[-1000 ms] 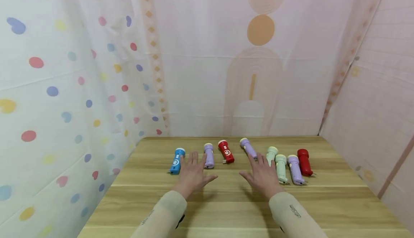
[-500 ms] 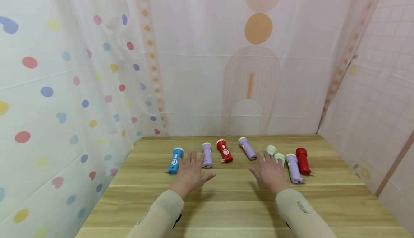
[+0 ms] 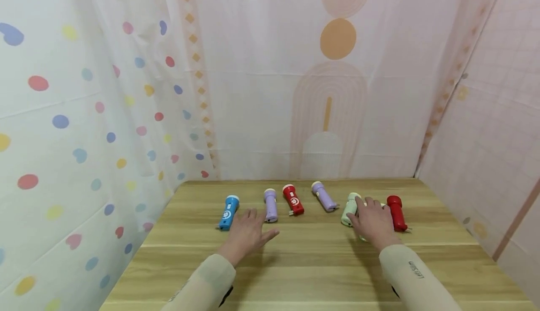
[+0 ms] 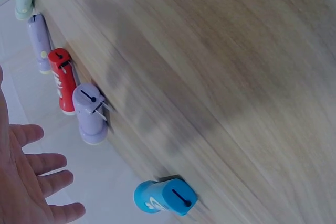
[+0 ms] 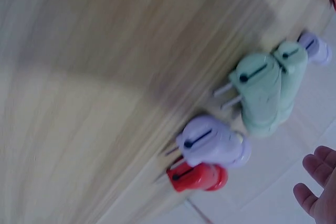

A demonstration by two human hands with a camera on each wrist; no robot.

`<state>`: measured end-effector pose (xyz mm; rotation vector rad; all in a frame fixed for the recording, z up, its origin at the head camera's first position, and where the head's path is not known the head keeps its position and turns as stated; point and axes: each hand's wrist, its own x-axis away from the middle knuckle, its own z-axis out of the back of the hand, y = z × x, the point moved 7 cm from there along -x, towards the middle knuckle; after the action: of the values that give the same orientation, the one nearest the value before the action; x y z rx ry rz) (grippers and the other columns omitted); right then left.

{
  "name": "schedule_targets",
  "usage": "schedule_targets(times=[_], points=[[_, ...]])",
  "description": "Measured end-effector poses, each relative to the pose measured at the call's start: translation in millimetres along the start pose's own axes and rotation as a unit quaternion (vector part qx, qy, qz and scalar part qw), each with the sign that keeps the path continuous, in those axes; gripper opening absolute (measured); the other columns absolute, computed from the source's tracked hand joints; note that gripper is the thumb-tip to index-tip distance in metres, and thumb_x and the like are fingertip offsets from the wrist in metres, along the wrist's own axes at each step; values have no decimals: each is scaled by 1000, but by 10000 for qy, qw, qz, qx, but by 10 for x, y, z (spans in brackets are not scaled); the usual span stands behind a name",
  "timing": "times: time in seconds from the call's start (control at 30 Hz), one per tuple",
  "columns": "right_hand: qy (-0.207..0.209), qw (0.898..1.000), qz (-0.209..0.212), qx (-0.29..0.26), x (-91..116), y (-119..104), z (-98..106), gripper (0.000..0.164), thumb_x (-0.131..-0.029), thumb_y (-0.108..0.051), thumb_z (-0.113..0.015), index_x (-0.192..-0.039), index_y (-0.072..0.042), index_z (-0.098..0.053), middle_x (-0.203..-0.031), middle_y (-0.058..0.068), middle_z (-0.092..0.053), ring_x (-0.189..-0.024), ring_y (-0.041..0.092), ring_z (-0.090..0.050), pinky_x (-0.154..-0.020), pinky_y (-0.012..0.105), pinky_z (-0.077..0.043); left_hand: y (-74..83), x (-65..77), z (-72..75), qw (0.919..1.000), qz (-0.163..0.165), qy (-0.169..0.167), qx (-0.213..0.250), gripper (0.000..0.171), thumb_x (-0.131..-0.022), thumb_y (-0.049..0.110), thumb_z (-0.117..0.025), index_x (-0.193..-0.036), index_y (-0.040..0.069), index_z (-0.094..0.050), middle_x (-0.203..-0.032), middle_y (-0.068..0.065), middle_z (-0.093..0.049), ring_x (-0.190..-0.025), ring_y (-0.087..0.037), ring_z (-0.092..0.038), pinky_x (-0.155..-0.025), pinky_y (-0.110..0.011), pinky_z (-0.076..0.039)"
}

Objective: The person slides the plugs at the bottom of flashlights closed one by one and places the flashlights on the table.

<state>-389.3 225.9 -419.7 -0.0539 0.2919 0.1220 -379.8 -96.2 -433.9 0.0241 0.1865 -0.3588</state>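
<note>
Right hand (image 3: 373, 219) shifted right, fingers loose, holding nothing. Left hand (image 3: 246, 231): fingers spread, empty. Left green torch (image 3: 350, 206) just left of right fingers, right hand nearer, long axis roughly fore-aft. Red torch (image 3: 396, 213) just right.

Eight red, blue, purple and green flashlights (image 3: 271, 206) lie flat, four clustered.
</note>
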Motion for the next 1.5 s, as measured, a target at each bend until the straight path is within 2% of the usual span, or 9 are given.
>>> schedule_targets(times=[0.13,0.3,0.5,0.67,0.87,1.03,1.27,1.5], points=[[-94,9999,-117,-36,-7,113,52,59,-98,-39,-60,-138,3,-51,-128,30,-54,-115,49,-51,-86,63,-42,-16,26,24,9999,39,-112,-22,72,-95,63,-50,-141,8,-54,-136,-21,-54,-128,-37,-49,-99,-60,-42],[-67,9998,-160,-47,-26,190,102,50,-97,-32,-62,-128,7,-57,-113,30,-59,-101,48,-57,-79,61,-47,-17,15,49,9995,56,-317,-64,73,-95,61,-53,-143,7,-51,-135,-21,-56,-124,-38,-54,-98,-57,-44],[-360,9986,-316,-230,-55,247,29,44,-96,-29,-62,-120,8,-60,-105,29,-62,-93,46,-60,-73,60,-50,-28,24,41,9983,110,-562,-124,73,-94,59,-56,-143,5,-50,-130,-20,-60,-119,-37,-58,-97,-53,-46],[-654,9958,-504,-404,-76,381,40,37,-96,-26,-59,-110,8,-62,-98,28,-61,-89,47,-60,-74,62,-48,-35,43,50,9982,132,-523,-263,68,-92,60,-60,-135,7,-58,-120,-17,-65,-112,-34,-61,-91,-50,-50],[-714,9917,-867,-622,-58,727,129,36,-95,-26,-54,-100,8,-63,-98,31,-62,-88,50,-60,-72,64,-47,-39,92,62,9976,208,-586,-305,58,-88,56,-68,-119,7,-66,-101,-13,-67,-94,-31,-64,-78,-48,-54],[-886,9869,-1196,-631,-41,979,143,41,-96,-27,-53,-101,12,-62,-94,32,-61,-85,47,-61,-70,62,-48,-53,130,66,9966,285,-691,-334,55,-87,54,-70,-115,7,-68,-98,-13,-67,-93,-32,-64,-77,-49,-53],[-1133,9825,-1284,-730,-43,1198,88,38,-97,-26,-51,-102,11,-59,-89,28,-61,-78,39,-60,-64,56,-48,-54,146,41,9955,305,-865,-246,57,-85,52,-72,-116,5,-68,-101,-14,-67,-95,-32,-63,-78,-49,-54],[-1313,9774,-1436,-820,-49,1352,-23,46,-97,-28,-50,-113,14,-57,-100,32,-62,-86,41,-61,-69,57,-49,-23,169,46,9952,255,-888,-309,57,-85,51,-73,-117,5,-69,-103,-14,-69,-95,-31,-65,-78,-46,-54]])
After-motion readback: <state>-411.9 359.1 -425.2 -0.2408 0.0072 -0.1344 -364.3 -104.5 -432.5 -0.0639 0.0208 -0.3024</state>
